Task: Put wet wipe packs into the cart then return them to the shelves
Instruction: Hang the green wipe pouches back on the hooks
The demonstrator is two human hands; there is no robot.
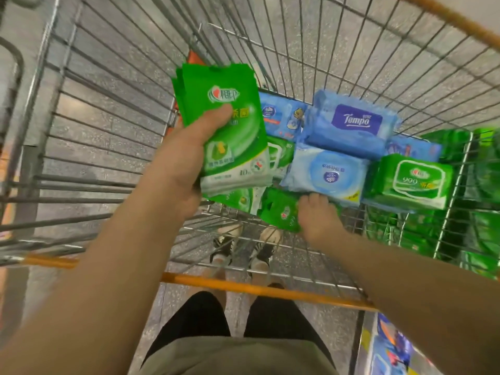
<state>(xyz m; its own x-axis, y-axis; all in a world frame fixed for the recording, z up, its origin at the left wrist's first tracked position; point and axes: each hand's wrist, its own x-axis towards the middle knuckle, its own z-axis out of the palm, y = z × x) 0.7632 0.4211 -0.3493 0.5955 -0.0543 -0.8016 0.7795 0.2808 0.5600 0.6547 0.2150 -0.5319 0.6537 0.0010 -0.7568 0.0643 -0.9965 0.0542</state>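
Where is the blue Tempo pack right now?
In the head view, the Tempo pack lies inside the cart, right of centre, on top of other packs, just beyond the pale blue pack.

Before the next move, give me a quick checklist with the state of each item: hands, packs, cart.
1. Left hand has a firm grip on the stack of green packs: ok, thumb across the front, stack held above the cart.
2. Right hand has a grip on the small green pack at the near edge: cannot tell, fingers are on it but the hold is hidden.
3. Stack squared up: not ok, the packs fan out at the top.
4. Other packs settled in the cart: ok, the blue Tempo pack lies on top of the pile.
5. Shelf slot in view for the return: cannot tell, only green packs show beyond the cart's right side.
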